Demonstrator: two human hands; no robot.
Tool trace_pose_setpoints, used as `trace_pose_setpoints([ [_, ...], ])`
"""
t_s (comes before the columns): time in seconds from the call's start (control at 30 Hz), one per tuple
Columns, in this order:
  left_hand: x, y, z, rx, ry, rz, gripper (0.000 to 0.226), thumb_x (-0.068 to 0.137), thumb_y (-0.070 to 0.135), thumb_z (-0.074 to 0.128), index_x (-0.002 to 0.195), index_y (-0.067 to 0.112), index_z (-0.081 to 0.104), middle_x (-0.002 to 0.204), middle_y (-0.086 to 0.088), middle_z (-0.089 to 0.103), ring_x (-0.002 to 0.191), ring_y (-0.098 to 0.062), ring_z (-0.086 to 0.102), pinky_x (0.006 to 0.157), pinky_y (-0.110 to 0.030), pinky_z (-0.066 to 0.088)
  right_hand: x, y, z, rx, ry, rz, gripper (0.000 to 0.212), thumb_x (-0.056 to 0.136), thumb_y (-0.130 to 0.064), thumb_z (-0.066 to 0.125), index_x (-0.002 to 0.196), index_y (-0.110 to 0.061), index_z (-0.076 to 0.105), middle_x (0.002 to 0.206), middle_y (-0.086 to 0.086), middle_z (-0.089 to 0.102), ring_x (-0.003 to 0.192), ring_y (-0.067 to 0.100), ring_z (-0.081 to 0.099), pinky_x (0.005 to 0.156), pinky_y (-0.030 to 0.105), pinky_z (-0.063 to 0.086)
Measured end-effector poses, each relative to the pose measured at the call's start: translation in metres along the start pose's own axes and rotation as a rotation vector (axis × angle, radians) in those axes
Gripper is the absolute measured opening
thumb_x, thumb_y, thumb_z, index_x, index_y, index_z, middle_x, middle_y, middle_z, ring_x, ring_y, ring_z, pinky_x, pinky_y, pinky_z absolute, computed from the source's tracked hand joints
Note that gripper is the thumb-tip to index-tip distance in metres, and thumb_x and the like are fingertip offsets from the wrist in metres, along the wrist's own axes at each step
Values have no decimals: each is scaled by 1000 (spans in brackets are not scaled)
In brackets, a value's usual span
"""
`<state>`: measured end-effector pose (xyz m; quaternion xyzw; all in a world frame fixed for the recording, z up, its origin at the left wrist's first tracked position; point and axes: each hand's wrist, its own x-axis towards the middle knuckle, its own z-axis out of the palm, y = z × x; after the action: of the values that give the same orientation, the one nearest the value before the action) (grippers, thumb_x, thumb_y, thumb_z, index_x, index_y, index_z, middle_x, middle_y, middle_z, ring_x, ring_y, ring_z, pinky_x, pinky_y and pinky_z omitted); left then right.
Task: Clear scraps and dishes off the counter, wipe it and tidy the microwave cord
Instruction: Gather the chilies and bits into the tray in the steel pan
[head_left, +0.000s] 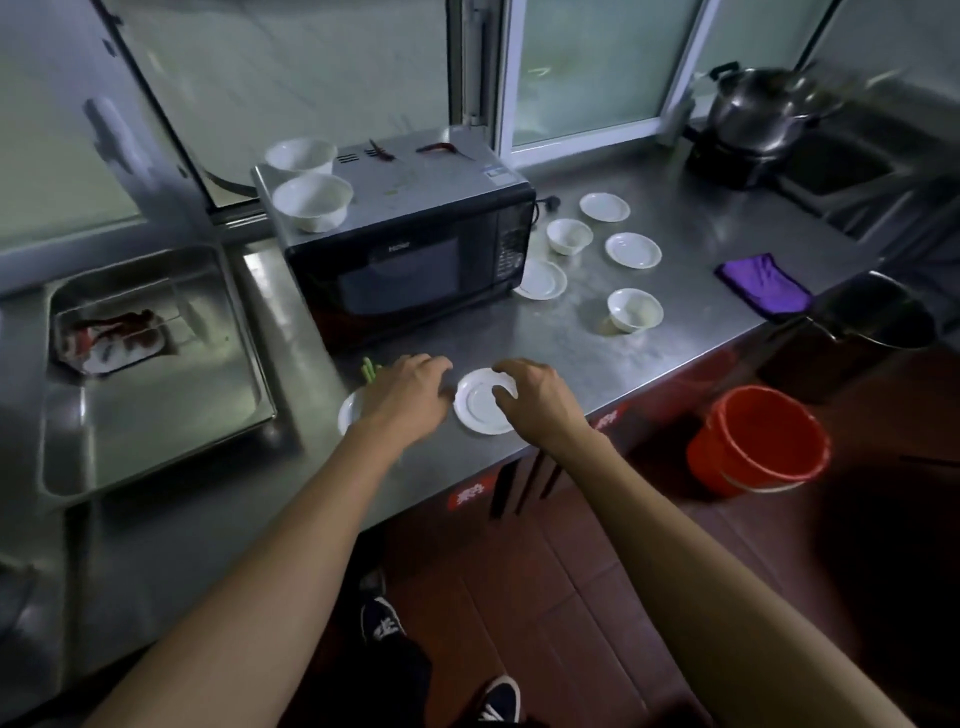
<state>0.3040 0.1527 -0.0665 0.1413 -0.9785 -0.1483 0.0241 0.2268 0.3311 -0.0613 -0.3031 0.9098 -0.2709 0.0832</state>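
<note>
On the steel counter (691, 244) near its front edge lies a small white saucer (480, 408). My right hand (535, 397) curls over its right rim, fingers on the edge. My left hand (410, 392) lies flat just left of it, covering most of a second white saucer (347, 415). Green vegetable scraps (369, 370) poke out behind the left hand. A black microwave (410, 249) stands behind, with two white bowls (313, 200) and red chilli scraps (439, 148) on top. Its plug (548, 203) lies to its right. A purple cloth (763, 285) lies far right.
Several white saucers and bowls (634, 309) dot the counter right of the microwave. A steel sink (150, 364) with a packet is at left. A red bucket (758, 441) stands on the floor right; a black bin (872, 317) sits beside the counter. A pot (753, 117) is at back right.
</note>
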Motion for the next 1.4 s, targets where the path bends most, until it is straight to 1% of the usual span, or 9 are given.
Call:
trace_pose_setpoints([
  [0.2,19,24,10,-20,-2,53,37,95,34,59,129,20,61,124,-4,65,114,-29,57,90,-40,47,5,22,-8,-7,14,45,33,94,-19,59,126,-14,64,125,6,67,110,29,62,88,33,48],
  [0.33,42,25,14,-23,-7,72,38,96,34,57,131,19,60,126,-3,64,115,-28,56,90,-39,45,24,30,-11,-20,8,59,36,96,-22,60,131,-14,62,133,6,64,119,28,59,99,39,49],
  [0.47,72,17,7,-54,-2,66,40,95,33,57,133,20,58,128,-4,62,117,-29,55,92,-41,47,56,29,-18,-34,5,48,39,98,-23,57,135,-13,59,138,7,60,125,27,55,104,37,44],
  [0.53,88,10,-1,-56,20,57,40,95,34,58,132,21,58,128,-4,62,117,-30,56,92,-42,47,76,24,-23,-52,12,27,37,97,-20,57,132,-10,61,135,9,61,122,30,56,102,39,45],
  [0.67,118,-8,-20,-43,82,54,37,95,36,58,129,22,60,123,-3,64,114,-29,57,92,-44,48,115,7,-33,-83,59,-20,27,93,-15,60,117,-4,65,118,17,67,108,37,60,89,46,48],
  [0.87,159,-30,-50,-33,162,63,34,94,34,60,124,18,63,120,-6,66,113,-30,59,89,-45,50,169,-13,-43,-44,132,-85,38,93,-16,60,129,-8,64,126,12,67,116,30,61,98,37,48],
  [1.07,203,-38,-70,-48,216,51,31,94,31,62,122,17,65,116,-6,66,109,-31,58,88,-45,51,230,-18,-53,-56,160,-139,38,93,-19,62,131,-13,63,131,8,65,117,28,61,96,34,46],
  [1.23,260,-45,-83,-59,254,1,30,95,31,60,122,20,66,119,-3,67,111,-27,59,89,-40,50,297,-11,-61,-20,119,-223,34,93,-15,61,127,-9,65,127,11,67,117,28,61,97,33,46],
  [1.4,320,-52,-93,-15,288,-95,34,97,33,57,127,17,65,125,-4,66,115,-26,58,91,-44,52,369,2,-70,4,52,-304,38,96,-16,60,133,-7,61,134,12,63,125,28,57,102,35,43],
])
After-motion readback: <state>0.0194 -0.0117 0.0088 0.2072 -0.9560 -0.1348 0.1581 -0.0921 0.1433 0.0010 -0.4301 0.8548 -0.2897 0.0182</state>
